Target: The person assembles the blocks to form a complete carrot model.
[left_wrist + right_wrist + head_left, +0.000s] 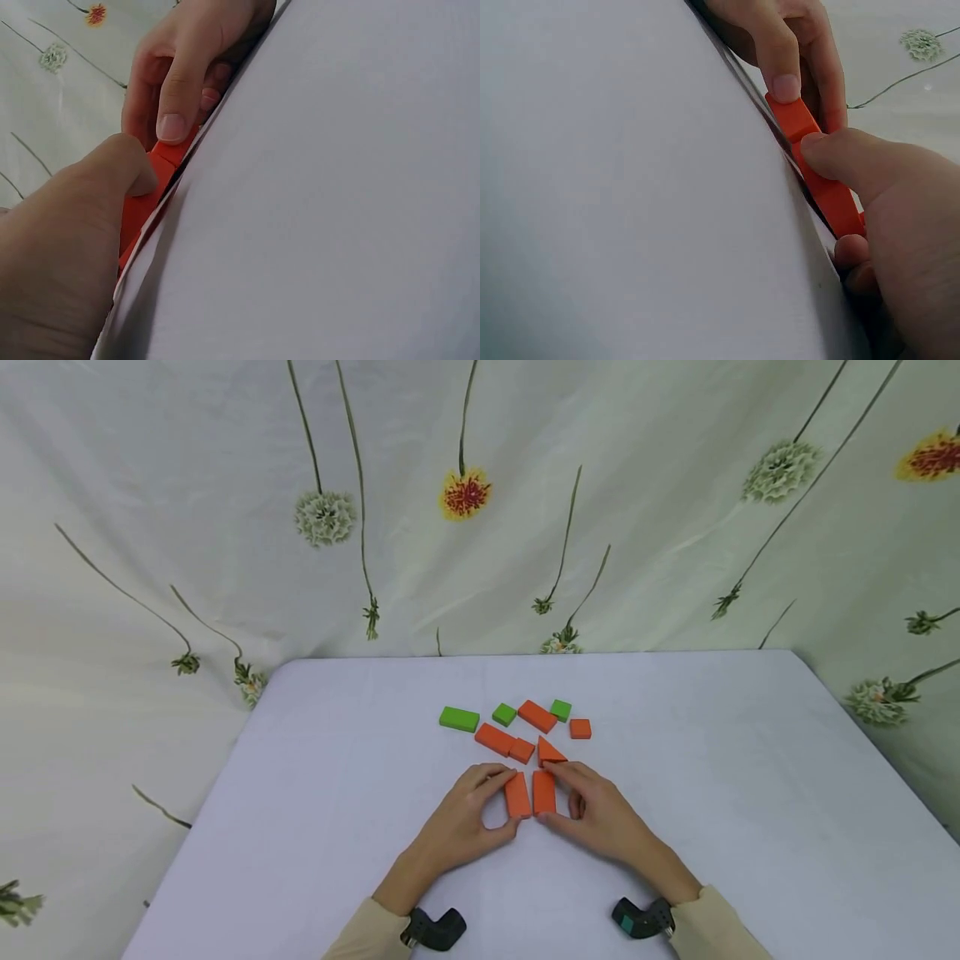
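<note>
Near sleeves (372,933); left hand (463,814) and right hand (602,812) pinch 2 orange blocks (517,795), probably light, stiff, best held by their ends.

The left block (517,795) and right block (544,793) lie side by side on the bench (337,827) between left grip (461,822) and right grip (603,818). Behind the right block is a triangle (549,750); more blocks (536,716) lie behind both; cloth (405,527) hangs behind the bench.

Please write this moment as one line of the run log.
left hand: pinches left orange block | right hand: pinches right orange block | beyond: orange triangle, green blocks | surface: white table
</note>
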`<state>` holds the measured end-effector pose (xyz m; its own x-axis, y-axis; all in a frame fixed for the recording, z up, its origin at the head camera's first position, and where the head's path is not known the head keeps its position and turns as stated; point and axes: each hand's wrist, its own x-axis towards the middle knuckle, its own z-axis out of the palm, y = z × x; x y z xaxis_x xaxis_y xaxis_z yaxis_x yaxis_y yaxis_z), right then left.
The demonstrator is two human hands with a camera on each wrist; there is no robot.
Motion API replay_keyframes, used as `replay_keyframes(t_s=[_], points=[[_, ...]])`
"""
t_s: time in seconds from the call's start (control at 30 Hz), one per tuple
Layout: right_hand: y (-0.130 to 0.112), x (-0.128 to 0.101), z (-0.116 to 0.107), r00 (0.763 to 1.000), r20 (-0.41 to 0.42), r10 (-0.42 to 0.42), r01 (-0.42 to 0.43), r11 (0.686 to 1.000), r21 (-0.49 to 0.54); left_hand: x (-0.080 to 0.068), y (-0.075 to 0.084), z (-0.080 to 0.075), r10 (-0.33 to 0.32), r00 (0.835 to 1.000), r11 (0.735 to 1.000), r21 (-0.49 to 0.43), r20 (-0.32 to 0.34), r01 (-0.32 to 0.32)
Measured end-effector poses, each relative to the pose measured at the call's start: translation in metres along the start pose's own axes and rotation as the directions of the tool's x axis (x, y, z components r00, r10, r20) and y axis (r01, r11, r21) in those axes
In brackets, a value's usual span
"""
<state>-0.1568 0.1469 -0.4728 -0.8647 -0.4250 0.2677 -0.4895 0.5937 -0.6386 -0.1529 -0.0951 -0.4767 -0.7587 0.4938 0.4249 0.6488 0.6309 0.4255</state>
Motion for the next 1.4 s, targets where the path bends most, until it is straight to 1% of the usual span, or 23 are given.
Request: replay_keyframes(t_s=[0.23, 0.33, 0.47, 0.63, 0.87, 1.03, 1.17, 1.4], points=[[0.003, 0.003, 0.001, 1.0, -0.027, -0.01, 0.009, 0.999, -0.051, 0.003, -0.002, 0.001, -0.028, 0.999, 1.0, 0.015, 0.027, 0.028], [0.005, 0.004, -0.001, 1.0, -0.019, -0.016, 0.015, 0.999, -0.037, 0.005, -0.002, 0.001, -0.049, 0.998, 0.999, 0.006, 0.039, 0.049], [0.005, 0.005, -0.003, 1.0, 0.005, -0.003, 0.003, 1.0, -0.024, 0.006, -0.002, 0.0, -0.074, 0.995, 0.997, -0.008, 0.064, 0.074], [0.004, 0.004, -0.002, 1.0, 0.007, 0.018, -0.017, 0.999, -0.03, 0.007, -0.001, 0.0, -0.081, 0.993, 0.997, -0.013, 0.088, 0.082], [0.003, 0.009, 0.003, 1.0, -0.013, 0.002, -0.003, 0.999, -0.046, 0.005, -0.003, 0.0, -0.071, 0.995, 0.997, -0.02, 0.067, 0.072], [0.001, 0.012, 0.005, 1.0, -0.011, 0.003, -0.003, 0.998, -0.056, 0.005, -0.004, 0.0, -0.087, 0.995, 0.996, -0.02, 0.051, 0.088], [0.0, 0.013, 0.005, 1.0, -0.002, 0.019, -0.019, 0.998, -0.062, 0.004, -0.004, 0.001, -0.097, 0.994, 0.995, -0.021, 0.053, 0.098], [-0.002, 0.013, 0.002, 1.0, 0.003, 0.027, -0.026, 0.997, -0.068, 0.006, -0.004, 0.001, -0.067, 0.997, 0.997, -0.024, 0.03, 0.067]])
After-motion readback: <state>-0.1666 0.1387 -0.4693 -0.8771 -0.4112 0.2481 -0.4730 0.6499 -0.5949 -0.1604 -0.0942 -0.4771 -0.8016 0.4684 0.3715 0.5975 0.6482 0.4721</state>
